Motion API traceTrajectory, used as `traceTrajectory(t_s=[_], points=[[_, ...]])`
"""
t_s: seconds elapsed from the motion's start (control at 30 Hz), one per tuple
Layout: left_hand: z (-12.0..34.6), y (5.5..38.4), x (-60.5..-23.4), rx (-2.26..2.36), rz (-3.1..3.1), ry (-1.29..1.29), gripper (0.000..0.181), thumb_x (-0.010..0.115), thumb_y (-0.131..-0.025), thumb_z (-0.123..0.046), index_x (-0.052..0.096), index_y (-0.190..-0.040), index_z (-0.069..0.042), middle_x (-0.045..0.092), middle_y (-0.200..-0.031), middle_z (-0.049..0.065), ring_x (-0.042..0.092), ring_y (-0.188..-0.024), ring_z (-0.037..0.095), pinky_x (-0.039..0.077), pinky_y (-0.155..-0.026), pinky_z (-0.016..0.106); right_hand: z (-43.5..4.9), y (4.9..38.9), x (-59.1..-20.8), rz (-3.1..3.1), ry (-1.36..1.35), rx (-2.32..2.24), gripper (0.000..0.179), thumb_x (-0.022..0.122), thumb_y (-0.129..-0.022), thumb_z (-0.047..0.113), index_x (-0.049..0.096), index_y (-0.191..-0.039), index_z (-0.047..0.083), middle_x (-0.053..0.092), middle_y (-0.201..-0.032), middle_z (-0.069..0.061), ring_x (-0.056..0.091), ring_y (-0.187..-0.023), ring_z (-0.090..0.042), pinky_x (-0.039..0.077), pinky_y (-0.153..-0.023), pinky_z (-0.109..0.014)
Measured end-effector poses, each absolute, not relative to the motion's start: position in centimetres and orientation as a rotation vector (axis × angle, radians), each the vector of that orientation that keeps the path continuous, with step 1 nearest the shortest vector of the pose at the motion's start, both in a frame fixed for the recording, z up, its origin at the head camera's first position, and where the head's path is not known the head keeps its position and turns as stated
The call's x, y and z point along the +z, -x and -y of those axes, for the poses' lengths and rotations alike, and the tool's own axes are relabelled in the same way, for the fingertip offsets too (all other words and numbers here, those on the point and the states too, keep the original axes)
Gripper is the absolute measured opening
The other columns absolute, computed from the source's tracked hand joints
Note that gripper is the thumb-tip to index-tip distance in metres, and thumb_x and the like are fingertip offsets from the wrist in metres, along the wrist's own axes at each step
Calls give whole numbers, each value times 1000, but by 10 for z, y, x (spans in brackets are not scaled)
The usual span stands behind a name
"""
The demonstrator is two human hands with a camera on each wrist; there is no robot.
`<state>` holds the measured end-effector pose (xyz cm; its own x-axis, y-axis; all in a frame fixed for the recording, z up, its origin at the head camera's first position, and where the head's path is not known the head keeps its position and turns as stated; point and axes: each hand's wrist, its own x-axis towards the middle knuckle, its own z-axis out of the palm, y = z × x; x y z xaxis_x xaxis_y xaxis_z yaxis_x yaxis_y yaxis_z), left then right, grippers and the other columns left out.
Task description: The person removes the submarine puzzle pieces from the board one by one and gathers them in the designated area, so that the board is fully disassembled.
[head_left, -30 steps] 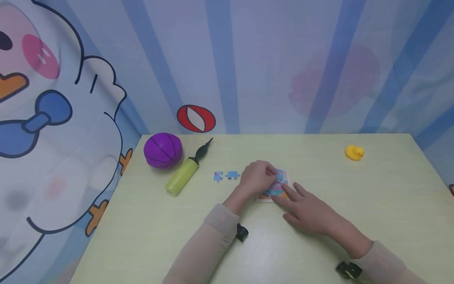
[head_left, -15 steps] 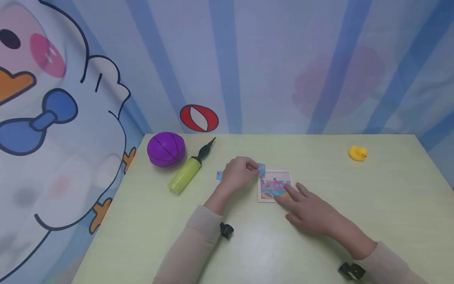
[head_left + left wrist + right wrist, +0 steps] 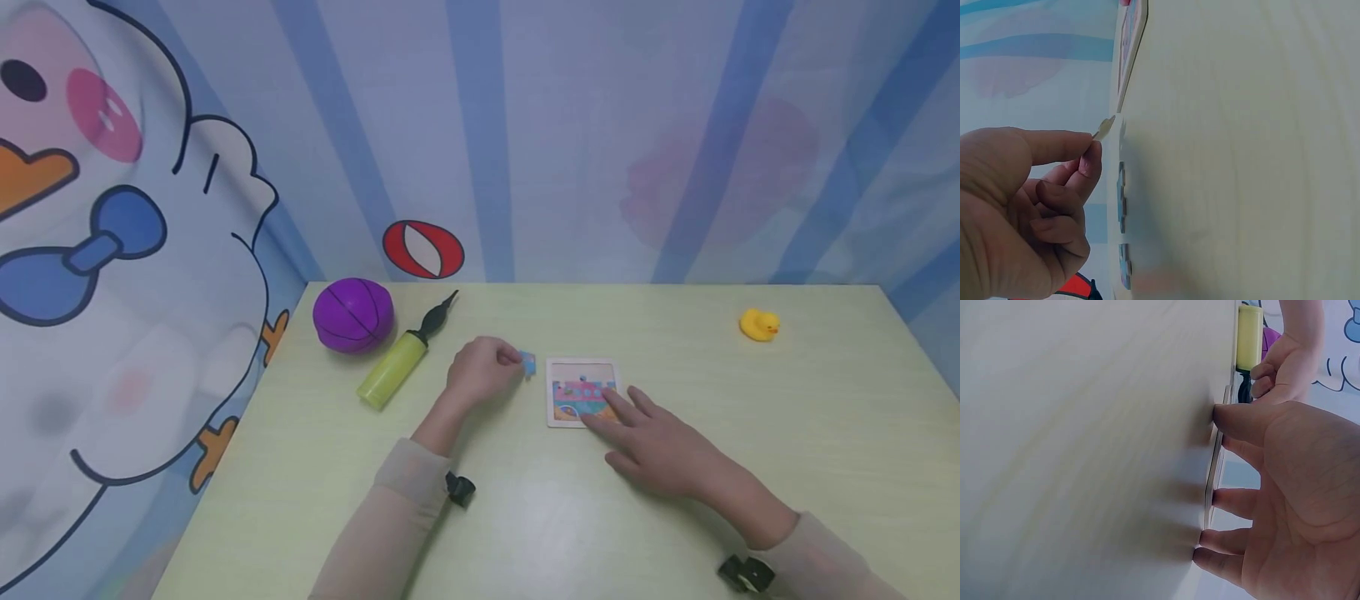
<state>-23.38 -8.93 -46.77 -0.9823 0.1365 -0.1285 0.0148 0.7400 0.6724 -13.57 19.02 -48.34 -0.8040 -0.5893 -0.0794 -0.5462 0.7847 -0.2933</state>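
Note:
Between thumb and index finger my left hand [image 3: 483, 369] pinches a small blue jigsaw piece [image 3: 528, 363], held left of the puzzle board's upper left corner. The left wrist view shows that piece [image 3: 1104, 129] tilted, just above the table. Two more jigsaw pieces, a nearer one [image 3: 1122, 197] and a farther one [image 3: 1125, 266], lie flat there; my left hand hides them in the head view. The square puzzle board [image 3: 550, 408] has pink, teal and orange pieces in its lower part and a bare pale strip on top. My right hand [image 3: 660, 446] rests spread fingertips on its right side.
A purple ball [image 3: 352, 315] and a yellow-green hand pump [image 3: 392, 371] with a black nozzle lie at the table's back left. A yellow rubber duck [image 3: 760, 325] sits at the back right. A printed cloth backdrop [image 3: 570, 142] rises behind the table [image 3: 525, 517].
My left hand has drawn back leftward from over the board, carrying the blue jigsaw piece, which uncovers the board's upper part. My right hand keeps its place on the board. The head view shifted slightly.

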Motion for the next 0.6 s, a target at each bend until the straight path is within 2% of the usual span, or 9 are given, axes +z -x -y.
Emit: traceTrajectory(t_s=[0.23,0.6], points=[[86,234,-474,1002,-2784,-129,11,74,-97,-24,81,-100,-16,72,-88,-6,65,-81,14,51,-74,36,-190,136,-483,-2805,900,-388,53,62,-104,33,52,-155,23,31,-164,-25,28,-144,-61,34,-110,-67],[83,236,-479,902,-2805,-159,9,73,-97,-23,79,-102,-18,71,-88,-7,64,-83,13,51,-77,36,-190,136,-483,-2809,916,-381,52,62,-104,33,52,-154,23,31,-163,-25,28,-143,-61,34,-110,-67]])
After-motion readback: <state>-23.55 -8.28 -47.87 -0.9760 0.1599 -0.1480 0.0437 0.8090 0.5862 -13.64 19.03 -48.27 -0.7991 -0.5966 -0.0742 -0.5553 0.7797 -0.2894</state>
